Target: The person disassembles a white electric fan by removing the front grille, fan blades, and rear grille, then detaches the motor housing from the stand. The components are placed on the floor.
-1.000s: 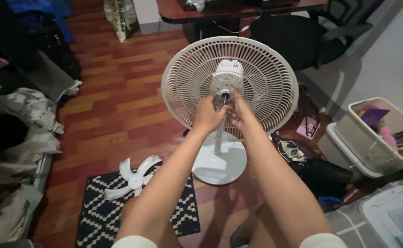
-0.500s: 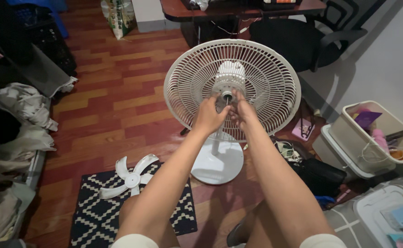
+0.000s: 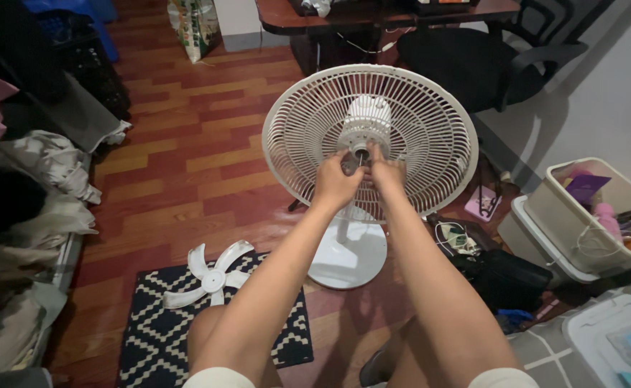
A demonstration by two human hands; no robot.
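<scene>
While both bare forearms stretch forward from the bottom edge of the head view, a black-and-white patterned mat [image 3: 157,327] lies on the wooden floor [image 3: 186,154] by the person's left knee, and a loose white fan blade [image 3: 211,276] rests on the mat's far edge. To the right, near the person, sit a grey lidded bin [image 3: 610,338], a dark bag [image 3: 502,276] with a coiled white cable on it, and farther back a pale tub [image 3: 581,237] full of mixed items. A heap of cloth [image 3: 35,208] fills the left side.

Farther out stands a white pedestal fan [image 3: 369,140] on its round base [image 3: 348,262], upright, with only the rear guard [image 3: 416,122] mounted and the motor shaft exposed at the centre. The left hand [image 3: 335,183] and the right hand [image 3: 384,172] meet at that hub, touching each other. Each grip is curled, the fingertips pinched around a small dark part on the shaft just below the white motor housing [image 3: 366,118]; whether the part is a nut or a cap cannot be told.

Beyond the fan are a black office chair [image 3: 473,61] and a dark wooden table [image 3: 287,14], with a printed sack [image 3: 193,25] leaning near the wall.
</scene>
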